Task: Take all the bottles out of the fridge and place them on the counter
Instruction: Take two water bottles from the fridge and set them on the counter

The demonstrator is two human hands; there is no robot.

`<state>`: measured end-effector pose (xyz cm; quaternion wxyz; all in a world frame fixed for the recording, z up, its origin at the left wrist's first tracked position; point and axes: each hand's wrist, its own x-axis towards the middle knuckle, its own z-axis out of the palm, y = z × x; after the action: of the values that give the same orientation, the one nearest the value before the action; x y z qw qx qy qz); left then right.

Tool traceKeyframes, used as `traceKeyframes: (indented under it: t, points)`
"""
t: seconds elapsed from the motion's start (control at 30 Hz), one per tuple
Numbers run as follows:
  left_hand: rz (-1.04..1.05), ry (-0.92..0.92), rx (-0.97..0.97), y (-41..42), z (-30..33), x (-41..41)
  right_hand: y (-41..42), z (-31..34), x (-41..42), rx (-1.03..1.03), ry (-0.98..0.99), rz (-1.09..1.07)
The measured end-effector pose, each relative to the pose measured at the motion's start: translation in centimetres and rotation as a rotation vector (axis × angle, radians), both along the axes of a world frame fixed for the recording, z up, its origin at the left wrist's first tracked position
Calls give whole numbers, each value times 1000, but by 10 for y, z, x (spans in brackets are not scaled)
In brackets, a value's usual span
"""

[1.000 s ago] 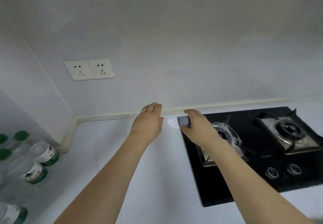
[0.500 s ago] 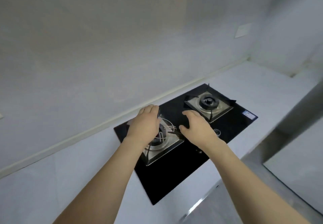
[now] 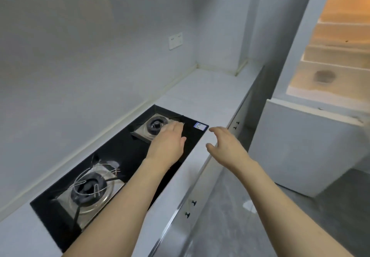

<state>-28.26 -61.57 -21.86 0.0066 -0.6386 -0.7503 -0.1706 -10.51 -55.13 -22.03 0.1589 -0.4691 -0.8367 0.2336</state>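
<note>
**Ana:** Grey kitchen walls, a white bench (image 3: 202,96) with a black gas hob (image 3: 128,156) set into it, and the open fridge (image 3: 330,56) glowing amber at the far right. Any bottles?

**Ben:** None in view; what shows of the fridge shelves looks bare, the rest is out of frame.

**Ana:** And the hands?

**Ben:** Both hold nothing. The left hand (image 3: 168,146) hovers over the hob with fingers flat; the right hand (image 3: 228,146) hangs past the bench edge, fingers loosely spread.

**Ana:** So I'd turn fully to the fridge, lead with the right, and check each shelf.
</note>
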Motion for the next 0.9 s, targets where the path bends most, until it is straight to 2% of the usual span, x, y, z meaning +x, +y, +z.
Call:
traceKeyframes:
  t: [0.37, 0.7, 0.9]
  points:
    - [-273, 23, 20, 119, -3, 151, 79, -4, 171, -24, 28, -262]
    - [-396, -8, 8, 219, -5, 214, 146, -16, 245, -37, 49, -440]
    - [-468, -40, -10, 304, -10, 245, 217, -23, 271, -38, 48, -543]
